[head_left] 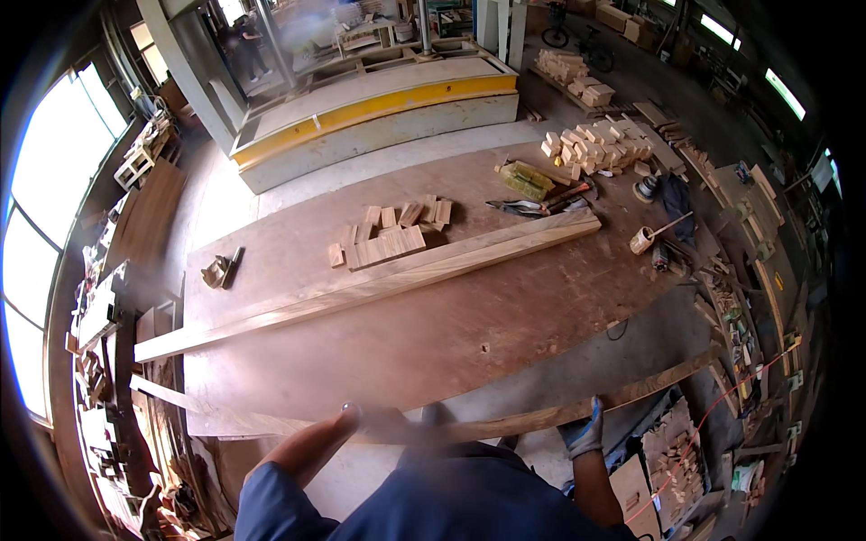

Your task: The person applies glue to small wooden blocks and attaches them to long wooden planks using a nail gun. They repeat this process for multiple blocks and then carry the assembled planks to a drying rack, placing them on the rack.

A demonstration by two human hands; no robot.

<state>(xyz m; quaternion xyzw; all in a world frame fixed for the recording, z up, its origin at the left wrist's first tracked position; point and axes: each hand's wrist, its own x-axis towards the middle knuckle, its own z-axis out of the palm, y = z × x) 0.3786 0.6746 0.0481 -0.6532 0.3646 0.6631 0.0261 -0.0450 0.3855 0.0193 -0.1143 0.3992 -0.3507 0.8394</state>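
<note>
A long, narrow wooden board (532, 419) stretches across in front of my body, along the near edge of the brown worktable. My right hand (585, 435), in a grey and blue glove, grips it right of my body. My left hand (346, 419) is at the same board on the left, closed at its edge; a blurred smear beside it hides part of its fingers. On the table beyond lies a second long wooden beam (388, 279), slanting from near left to far right. Small wood blocks (390, 248) are grouped just behind it.
The worktable (433, 347) also carries a tape dispenser (216, 270), a yellowish bottle (525, 181), hand tools (541, 206), a glue pot with brush (642, 239) and stacked blocks (600, 144). Behind stands a press with a yellow beam (379, 108). An orange cord (699, 424) runs at right.
</note>
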